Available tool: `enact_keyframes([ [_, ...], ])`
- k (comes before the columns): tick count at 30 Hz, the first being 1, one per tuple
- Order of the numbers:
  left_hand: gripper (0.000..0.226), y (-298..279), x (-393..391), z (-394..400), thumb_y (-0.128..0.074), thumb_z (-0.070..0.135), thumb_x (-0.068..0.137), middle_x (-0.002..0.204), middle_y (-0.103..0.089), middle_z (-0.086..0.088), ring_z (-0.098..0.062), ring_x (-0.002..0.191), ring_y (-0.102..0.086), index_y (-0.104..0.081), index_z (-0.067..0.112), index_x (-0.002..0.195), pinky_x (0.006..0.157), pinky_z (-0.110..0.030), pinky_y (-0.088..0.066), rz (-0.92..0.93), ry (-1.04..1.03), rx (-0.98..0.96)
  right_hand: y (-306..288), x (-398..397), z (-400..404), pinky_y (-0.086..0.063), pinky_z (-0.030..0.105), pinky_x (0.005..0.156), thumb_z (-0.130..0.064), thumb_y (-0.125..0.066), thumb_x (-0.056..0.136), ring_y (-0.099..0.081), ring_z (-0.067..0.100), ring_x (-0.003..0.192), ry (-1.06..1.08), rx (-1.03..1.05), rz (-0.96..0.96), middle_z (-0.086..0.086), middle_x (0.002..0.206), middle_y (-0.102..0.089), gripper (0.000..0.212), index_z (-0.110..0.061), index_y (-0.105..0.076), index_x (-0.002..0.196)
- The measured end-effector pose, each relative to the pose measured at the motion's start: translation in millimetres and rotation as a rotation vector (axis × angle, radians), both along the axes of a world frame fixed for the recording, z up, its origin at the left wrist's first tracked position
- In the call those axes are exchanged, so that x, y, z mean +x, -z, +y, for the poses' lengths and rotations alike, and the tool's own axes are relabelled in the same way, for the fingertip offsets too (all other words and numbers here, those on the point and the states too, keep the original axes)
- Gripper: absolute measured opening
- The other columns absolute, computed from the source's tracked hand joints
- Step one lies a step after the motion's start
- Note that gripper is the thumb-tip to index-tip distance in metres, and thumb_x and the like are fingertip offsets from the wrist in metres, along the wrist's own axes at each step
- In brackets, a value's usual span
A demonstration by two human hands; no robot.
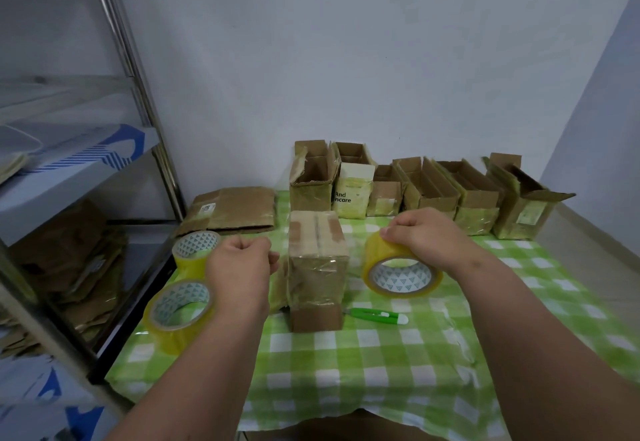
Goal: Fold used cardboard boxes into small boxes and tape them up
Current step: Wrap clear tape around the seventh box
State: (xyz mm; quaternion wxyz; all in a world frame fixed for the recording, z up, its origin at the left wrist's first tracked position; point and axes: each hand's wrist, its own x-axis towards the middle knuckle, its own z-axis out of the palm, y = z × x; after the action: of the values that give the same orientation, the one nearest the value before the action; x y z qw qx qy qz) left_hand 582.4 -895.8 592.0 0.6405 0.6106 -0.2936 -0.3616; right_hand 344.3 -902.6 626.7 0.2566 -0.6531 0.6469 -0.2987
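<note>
A small cardboard box [317, 267] stands in the middle of the green checked table [363, 354], its top flaps closed and clear tape glossy over its front. My right hand [426, 236] grips a yellowish tape roll [401, 276] from above, just right of the box. To the left of the box, close to a loose side flap, my left hand [242, 264] is curled into a fist; nothing shows between its fingers. A green and white cutter [379, 316] lies on the cloth by the box's front right corner.
Two more tape rolls [180, 309] [194, 250] sit at the table's left edge. Flattened cardboard [232, 210] lies at the back left. Several open taped boxes [429, 187] line the back wall. A metal shelf [145, 101] with stacked cardboard stands on the left.
</note>
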Motion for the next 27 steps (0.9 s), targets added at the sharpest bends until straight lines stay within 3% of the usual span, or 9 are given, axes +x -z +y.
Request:
enact_keyframes([
  [2, 0.023, 3.6, -0.7, -3.3, -0.064, -0.001, 0.083, 0.058, -0.057, -0.005, -0.015, 0.054, -0.062, -0.05, 0.007, 0.066, 0.065, -0.034, -0.059, 0.069, -0.022, 0.011, -0.2, 2.0, -6.9, -0.048, 0.044, 0.086, -0.04, -0.064, 0.089, -0.063, 0.031, 0.089, 0.001, 0.0, 0.06, 0.014, 0.084, -0.067, 0.038, -0.003, -0.067, 0.084],
  [5, 0.018, 8.6, -1.2, -6.3, -0.065, -0.001, 0.084, 0.063, -0.057, -0.008, -0.014, 0.054, -0.061, -0.053, 0.006, 0.071, 0.058, -0.028, -0.055, 0.137, -0.035, 0.028, 1.9, 4.3, -15.2, -0.049, 0.045, 0.084, -0.042, -0.064, 0.087, -0.063, 0.032, 0.088, -0.004, 0.025, 0.092, 0.016, 0.086, -0.067, 0.038, -0.004, -0.067, 0.083],
  [8, 0.023, 13.2, -0.8, -7.3, -0.065, -0.001, 0.084, 0.061, -0.056, -0.008, -0.015, 0.055, -0.06, -0.051, 0.006, 0.067, 0.059, -0.029, -0.055, 0.152, -0.047, 0.025, 3.6, 5.0, -17.7, -0.047, 0.041, 0.078, -0.039, -0.066, 0.087, -0.061, 0.026, 0.078, -0.01, 0.055, 0.08, 0.008, 0.073, -0.062, 0.035, -0.007, -0.066, 0.075],
  [12, 0.024, 19.5, -1.1, -7.5, -0.066, 0.0, 0.083, 0.053, -0.054, -0.003, -0.015, 0.053, -0.06, -0.051, 0.007, 0.065, 0.064, -0.032, -0.057, 0.132, -0.056, 0.041, 10.9, 4.6, -21.8, -0.047, 0.041, 0.082, -0.037, -0.067, 0.085, -0.062, 0.031, 0.083, -0.005, 0.08, 0.098, 0.014, 0.077, -0.063, 0.035, -0.004, -0.065, 0.076],
  [14, 0.026, 23.0, -1.0, -7.0, -0.066, 0.0, 0.083, 0.056, -0.053, -0.004, -0.016, 0.053, -0.059, -0.049, 0.008, 0.064, 0.064, -0.033, -0.057, 0.125, -0.055, 0.049, 15.0, 5.4, -23.7, -0.046, 0.04, 0.082, -0.039, -0.066, 0.084, -0.06, 0.028, 0.08, -0.013, 0.092, 0.118, 0.009, 0.074, -0.062, 0.035, -0.005, -0.064, 0.075],
  [19, 0.031, 36.8, -0.8, -6.9, -0.069, 0.005, 0.08, 0.054, -0.051, -0.003, -0.016, 0.05, -0.056, -0.044, 0.01, 0.063, 0.064, -0.035, -0.052, 0.094, -0.026, 0.106, 26.5, 13.5, -23.8, -0.034, 0.041, 0.098, -0.044, -0.058, 0.088, -0.057, 0.018, 0.092, 0.056, 0.115, 0.271, -0.001, 0.093, -0.07, 0.03, -0.018, -0.072, 0.091],
  [22, 0.034, 45.8, 0.6, -7.1, -0.073, 0.009, 0.079, 0.057, -0.051, -0.01, -0.021, 0.051, -0.05, -0.043, 0.009, 0.063, 0.061, -0.037, -0.049, 0.059, 0.024, 0.147, 35.0, 20.8, -22.1, -0.025, 0.04, 0.092, -0.049, -0.056, 0.087, -0.054, 0.016, 0.095, 0.073, 0.13, 0.296, -0.009, 0.084, -0.065, 0.029, -0.024, -0.069, 0.081],
  [25, 0.034, 53.8, 1.5, -8.6, -0.078, 0.019, 0.078, 0.066, -0.054, -0.013, -0.024, 0.058, -0.052, -0.048, 0.009, 0.067, 0.065, -0.047, -0.056, -0.006, 0.082, 0.214, 37.8, 29.8, -21.1, -0.023, 0.039, 0.088, -0.059, -0.053, 0.087, -0.05, 0.013, 0.088, 0.087, 0.138, 0.362, -0.011, 0.075, -0.06, 0.036, -0.027, -0.065, 0.077],
  [27, 0.031, 58.4, 2.0, -9.4, -0.077, 0.022, 0.081, 0.074, -0.056, -0.013, -0.025, 0.065, -0.055, -0.051, 0.008, 0.073, 0.06, -0.041, -0.056, -0.004, 0.137, 0.255, 37.5, 33.2, -21.6, -0.022, 0.039, 0.086, -0.062, -0.052, 0.086, -0.049, 0.013, 0.088, 0.092, 0.145, 0.415, -0.011, 0.076, -0.061, 0.037, -0.028, -0.063, 0.077],
])
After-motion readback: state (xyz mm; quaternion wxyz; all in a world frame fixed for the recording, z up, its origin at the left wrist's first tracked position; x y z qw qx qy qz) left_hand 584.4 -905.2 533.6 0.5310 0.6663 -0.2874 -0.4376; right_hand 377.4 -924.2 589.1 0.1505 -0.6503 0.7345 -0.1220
